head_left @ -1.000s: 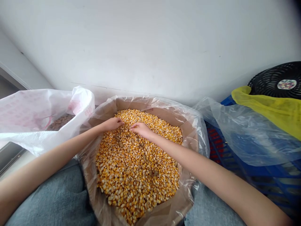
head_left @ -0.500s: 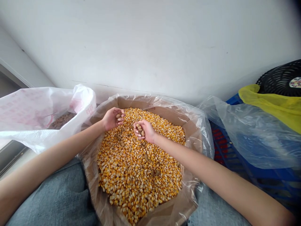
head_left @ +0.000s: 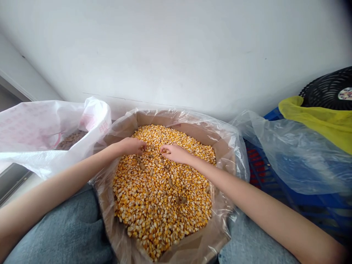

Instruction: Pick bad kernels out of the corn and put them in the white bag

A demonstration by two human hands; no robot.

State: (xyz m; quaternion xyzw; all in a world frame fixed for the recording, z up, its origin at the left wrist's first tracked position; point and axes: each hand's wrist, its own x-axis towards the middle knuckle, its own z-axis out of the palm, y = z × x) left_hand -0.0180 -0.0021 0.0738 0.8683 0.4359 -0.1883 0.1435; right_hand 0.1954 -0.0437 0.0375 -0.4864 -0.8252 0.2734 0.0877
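So the corn kernels (head_left: 162,198) fill a cardboard box (head_left: 176,123) lined with clear plastic (head_left: 224,216), with some brown bits (head_left: 142,166) scattered through the top of the pile. Both hands are over the far part of the corn, a small gap between them. The left hand (head_left: 132,146) has its fingers bunched and curled down onto the kernels, and the right hand (head_left: 176,154) has its fingers drawn together at the kernels too. Can't tell if either grip is pinching anything, since the fingers hide it. The near side of the pile is wide open.

The plastic bunches over the box rim. The box sits against the person's gray-blue legs (head_left: 60,231). To the left, a white sack (head_left: 41,124) with brown stuff (head_left: 72,140) inside leans on the rim. To the right, a crumpled plastic bag (head_left: 291,154) lies over a blue crate (head_left: 272,115), with a yellow bag (head_left: 316,121) and a round black fan (head_left: 327,88) beyond, all below a white wall (head_left: 176,51).
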